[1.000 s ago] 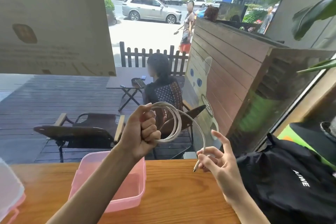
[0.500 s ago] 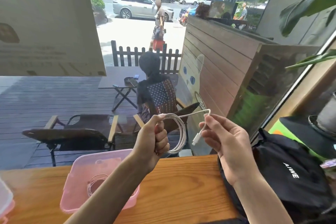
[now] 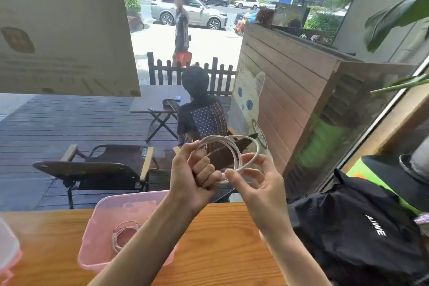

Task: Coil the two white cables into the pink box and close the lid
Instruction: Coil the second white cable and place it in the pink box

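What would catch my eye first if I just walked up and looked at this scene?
Most likely the two hands raised mid-frame: the left hand grips a looped white cable while the right hand pinches its lower edge. Below them, on the wooden table, an open pink box already holds another coiled cable.

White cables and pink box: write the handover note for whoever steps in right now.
Left hand: fist closed around the gathered loops of the second white cable, held in the air above the table.
Right hand: fingertips pinching the outer loop of the same cable, guiding it into the coil.
Pink box: open on the table, with the first cable coiled inside.
Lid: off, at the table's far left edge, only partly in view.
Done: first cable boxed; second nearly coiled.
Left: finish the coil, lay it in the box, fit the lid.
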